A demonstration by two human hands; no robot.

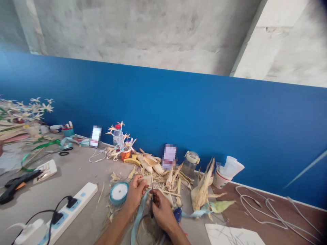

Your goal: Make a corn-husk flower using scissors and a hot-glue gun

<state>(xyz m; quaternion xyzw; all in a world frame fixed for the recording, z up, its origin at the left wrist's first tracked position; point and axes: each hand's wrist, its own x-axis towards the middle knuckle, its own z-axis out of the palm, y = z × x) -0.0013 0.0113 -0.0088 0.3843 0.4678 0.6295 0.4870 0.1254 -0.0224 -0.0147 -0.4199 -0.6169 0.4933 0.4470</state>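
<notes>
Left hand (135, 192): fingers closed in a pinch on a pale husk piece (145, 179), over the near edge of the husk heap.
Right hand (162, 209): gripping black-handled scissors (152, 197), blades pointing away from the person, close beside the husk piece; whether they touch it I cannot tell.
Pale blue ribbon (138, 219): hangs down between the forearms.
Ribbon spool (119, 193): lies flat on the counter (84, 175), just beside the left hand.
Husk heap (176, 180): loose strips and leaves, spread beyond both hands.
Blue tool (177, 214): partly hidden behind the right hand.
Husk bundle (203, 192): right of the heap, light blue ribbon at its base.
Clear jar (190, 164): behind the heap, near the blue partition (204, 112).
Power strip (73, 207): left of the spool, plugs inserted.
</notes>
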